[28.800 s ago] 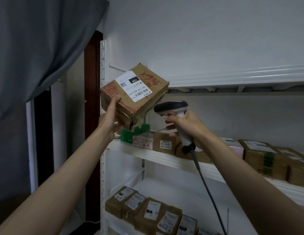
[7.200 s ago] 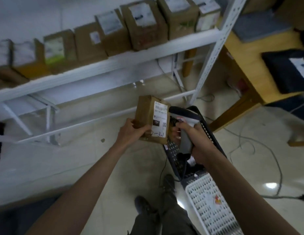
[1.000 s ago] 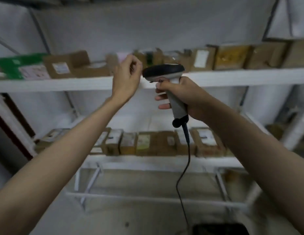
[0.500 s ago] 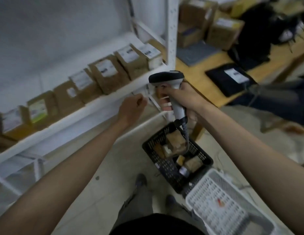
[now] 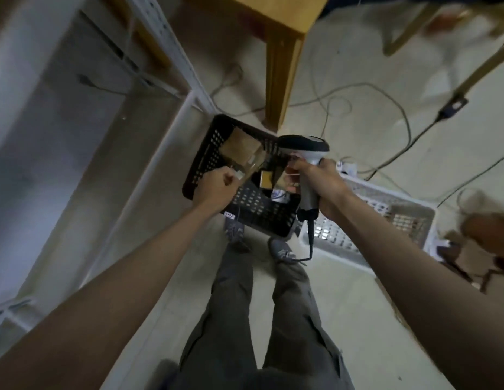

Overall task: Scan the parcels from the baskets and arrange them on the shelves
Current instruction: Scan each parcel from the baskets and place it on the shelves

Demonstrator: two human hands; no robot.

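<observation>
A black basket [image 5: 214, 153] is seen on the floor ahead of the feet, and several cardboard parcels [image 5: 242, 147] are held inside it. The left hand [image 5: 217, 187] is poised over the basket's near-left part with its fingers curled into a loose fist; nothing is seen to be gripped, though the underside of the fingers is hidden. The nearest parcel lies just beyond and slightly to the right of those fingers, its long axis judged to run diagonally away toward the upper right; blur keeps this uncertain. The left hand is plainly the nearer one, so the next pick is judged to fall to it. The right hand [image 5: 321, 187] is clamped round the handle of a barcode scanner [image 5: 304, 147], whose head is carried over the basket's right side, its cable [image 5: 309, 243] hanging below. A white basket [image 5: 357, 249] stands just right of the black one. The floor is pale and smooth, crossed by loose wires; a white shelf frame [image 5: 172, 130] rises to the left and a wooden table leg [image 5: 279, 66] stands beyond.
</observation>
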